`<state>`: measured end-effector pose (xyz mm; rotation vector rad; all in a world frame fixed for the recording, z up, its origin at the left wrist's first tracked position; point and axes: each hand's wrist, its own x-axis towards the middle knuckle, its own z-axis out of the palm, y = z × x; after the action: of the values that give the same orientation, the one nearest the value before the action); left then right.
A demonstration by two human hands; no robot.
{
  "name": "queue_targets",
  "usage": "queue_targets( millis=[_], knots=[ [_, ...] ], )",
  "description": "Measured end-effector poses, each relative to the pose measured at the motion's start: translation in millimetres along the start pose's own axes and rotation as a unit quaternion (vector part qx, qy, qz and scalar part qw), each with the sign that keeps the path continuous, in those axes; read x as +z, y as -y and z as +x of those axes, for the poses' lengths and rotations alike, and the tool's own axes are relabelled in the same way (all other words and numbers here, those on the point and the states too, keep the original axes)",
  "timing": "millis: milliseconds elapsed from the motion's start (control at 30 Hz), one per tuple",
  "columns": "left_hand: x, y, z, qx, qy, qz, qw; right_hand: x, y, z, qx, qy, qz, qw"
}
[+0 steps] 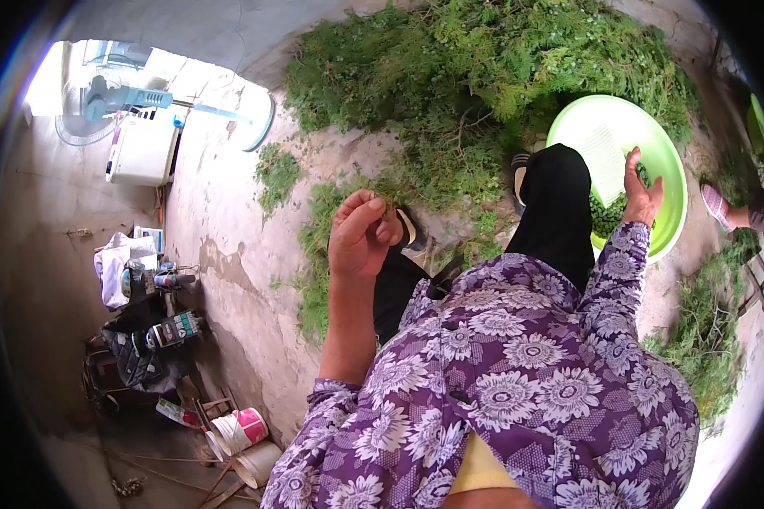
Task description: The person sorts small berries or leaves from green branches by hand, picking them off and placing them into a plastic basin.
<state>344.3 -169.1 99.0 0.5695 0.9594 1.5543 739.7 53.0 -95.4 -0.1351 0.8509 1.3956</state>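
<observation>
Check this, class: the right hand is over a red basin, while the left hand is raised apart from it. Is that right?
No: the head view shows the basin is green, not red. The right hand is over it, the left hand raised apart, as stated.

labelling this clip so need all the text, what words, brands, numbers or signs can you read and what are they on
None can be read for certain.
Pink-and-white bucket: any print too small to read.
Dark item with pale markings: markings too small and blurred.
Red-and-white packet: blurred, unreadable.
Green basin: no lettering seen.
Purple shirt: flower pattern, no words seen.
</observation>
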Motion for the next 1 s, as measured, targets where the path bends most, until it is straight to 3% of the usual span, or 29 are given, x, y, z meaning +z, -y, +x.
queue_targets(
  millis=[100, 133, 167, 200, 267, 333, 400, 500, 567, 633, 667, 733, 867, 1000],
  knots=[
    [0.0, 2.4, -1.0, -0.002, -0.004, 0.000, 1.000, -6.7, 23.9, 48.9, 0.017, 0.078, -0.036, 0.996],
    [-0.4, 3.5, -1.0, -0.001, -0.001, 0.002, 1.000, -1.1, 6.8, 27.9, 0.015, 0.079, -0.036, 0.996],
    [-0.7, 4.0, -0.7, -0.002, 0.000, 0.001, 1.000, 3.3, -14.2, 6.6, -0.073, 0.021, -0.233, 0.969],
    [-0.8, 4.3, -0.4, -0.004, 0.002, 0.006, 1.000, 7.2, -28.4, -10.1, -0.157, -0.037, -0.418, 0.894],
    [-0.4, 4.9, -0.5, -0.004, 0.004, 0.010, 1.000, -0.4, -23.0, -12.0, -0.170, -0.046, -0.472, 0.864],
    [1.6, 4.7, -0.6, -0.009, -0.010, 0.010, 1.000, -2.8, -28.8, -22.0, -0.263, -0.030, -0.611, 0.746],
    [5.1, 4.8, -0.4, -0.014, -0.006, 0.010, 1.000, 1.8, -41.4, -27.0, -0.281, -0.029, -0.608, 0.742],
    [11.3, 6.6, 2.5, -0.025, 0.003, 0.005, 1.000, 5.2, -68.2, -31.4, -0.190, 0.158, -0.652, 0.716],
    [9.4, 10.9, 4.9, -0.030, 0.022, -0.008, 0.999, 6.7, -122.1, -66.7, -0.128, 0.236, -0.709, 0.652],
    [11.6, 13.0, 4.9, -0.032, 0.023, -0.002, 0.999, -12.6, -163.9, -90.8, 0.003, 0.380, -0.689, 0.617],
    [13.2, 13.9, 4.8, -0.036, 0.023, 0.004, 0.999, -18.9, -184.5, -110.5, 0.086, 0.400, -0.698, 0.587],
    [20.6, 14.2, 2.2, -0.038, 0.003, 0.001, 0.999, -36.1, -212.9, -144.4, 0.165, 0.453, -0.733, 0.481],
    [17.9, 15.2, -2.9, -0.052, -0.028, 0.006, 0.998, -58.2, -239.6, -179.0, 0.304, 0.438, -0.694, 0.484],
    [9.9, 20.7, -8.6, -0.057, -0.031, -0.003, 0.998, -62.2, -242.5, -178.7, 0.309, 0.449, -0.689, 0.477]
  ],
)
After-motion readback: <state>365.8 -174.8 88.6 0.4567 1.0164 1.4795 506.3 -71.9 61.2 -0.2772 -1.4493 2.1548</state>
